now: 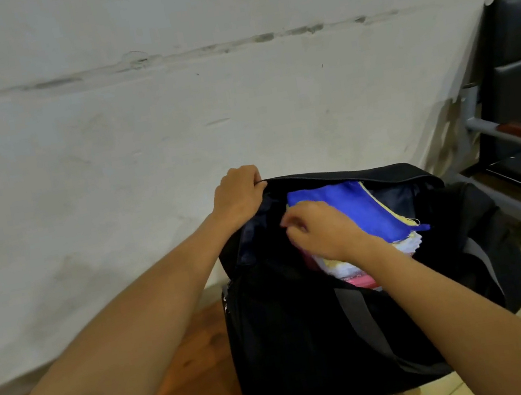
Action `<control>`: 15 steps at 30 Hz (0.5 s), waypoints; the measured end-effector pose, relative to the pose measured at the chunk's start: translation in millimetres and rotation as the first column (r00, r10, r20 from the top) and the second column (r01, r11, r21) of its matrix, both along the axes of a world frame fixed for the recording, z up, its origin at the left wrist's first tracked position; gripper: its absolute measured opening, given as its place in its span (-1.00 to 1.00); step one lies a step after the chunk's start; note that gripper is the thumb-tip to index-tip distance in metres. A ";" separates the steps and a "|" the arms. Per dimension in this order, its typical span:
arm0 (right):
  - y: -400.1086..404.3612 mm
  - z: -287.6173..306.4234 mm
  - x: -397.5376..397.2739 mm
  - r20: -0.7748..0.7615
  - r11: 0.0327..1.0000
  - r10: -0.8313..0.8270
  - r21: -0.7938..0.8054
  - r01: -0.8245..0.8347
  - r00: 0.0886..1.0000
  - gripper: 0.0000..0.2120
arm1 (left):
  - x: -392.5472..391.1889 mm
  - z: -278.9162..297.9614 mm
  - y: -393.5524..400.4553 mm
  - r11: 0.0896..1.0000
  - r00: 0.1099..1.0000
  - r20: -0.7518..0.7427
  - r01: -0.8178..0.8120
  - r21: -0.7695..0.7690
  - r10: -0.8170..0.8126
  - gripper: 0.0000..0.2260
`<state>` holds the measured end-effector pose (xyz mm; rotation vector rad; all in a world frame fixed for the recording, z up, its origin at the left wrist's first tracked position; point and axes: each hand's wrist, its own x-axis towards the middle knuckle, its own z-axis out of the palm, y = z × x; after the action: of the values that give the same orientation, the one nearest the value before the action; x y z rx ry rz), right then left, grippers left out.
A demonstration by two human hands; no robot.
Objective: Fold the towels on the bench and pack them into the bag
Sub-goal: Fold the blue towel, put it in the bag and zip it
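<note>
Left hand (pixel 238 194) gripping rim of black bag (pixel 311 344), centre frame; right hand (pixel 323 231), fingers curled, grasp indiscernible, hiding stacked towels (pixel 357 208).

Both arms reach forward, left grip (pixel 238 191) curled tight, right grip (pixel 321 230) with fingers bent downward.

Dim flat light; soft blur; wide-angle bending at edges.

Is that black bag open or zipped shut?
Open. The left hand grips the black bag rim, and the blue towel shows inside under the right hand.
</note>
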<state>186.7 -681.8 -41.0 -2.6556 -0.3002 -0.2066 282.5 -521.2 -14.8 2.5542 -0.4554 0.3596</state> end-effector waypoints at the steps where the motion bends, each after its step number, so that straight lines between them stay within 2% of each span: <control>1: 18.3 3.1 -0.8 -0.056 0.997 0.056 0.054 -0.053 0.997 -0.80 | -0.6 -1.0 -0.2 1.000 1.000 -0.015 -0.007 0.009 0.007 -0.84; 3: 49.8 2.7 -3.2 -0.188 0.991 0.117 0.087 -0.102 0.975 -0.62 | -1.9 -4.8 -0.4 0.999 0.999 -0.036 -0.021 0.025 0.022 -0.85; 5: 71.1 -7.6 -6.5 -0.320 0.991 0.126 -0.003 -0.134 0.939 -0.49 | -5.1 -11.3 2.5 0.999 0.997 -0.067 -0.041 0.011 0.042 -0.85; 7: 80.6 -21.4 -9.9 -0.382 0.978 0.097 -0.136 -0.160 0.919 -0.45 | -8.6 -20.4 7.4 0.999 0.994 -0.103 -0.050 -0.011 0.049 -0.86; 8: 81.6 -26.2 -10.9 -0.390 0.979 0.076 -0.145 -0.143 0.918 -0.44 | -9.8 -25.3 10.2 0.999 0.991 -0.130 -0.041 -0.025 0.037 -0.87; 12: 79.2 -28.1 -10.4 -0.359 0.999 0.049 0.017 -0.046 0.932 -0.43 | -13.7 -46.2 31.4 0.988 0.947 -0.316 0.019 -0.153 -0.067 -0.85; 15: 80.1 -21.5 -8.4 -0.408 0.999 0.046 0.043 -0.031 0.912 -0.53 | -30.1 -58.9 53.5 0.954 0.922 -0.386 -0.086 -0.286 -0.033 -0.77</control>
<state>178.3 -601.7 -62.6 -2.5731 -0.2061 0.3535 252.4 -467.6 -73.7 2.2581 -0.1981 -0.0708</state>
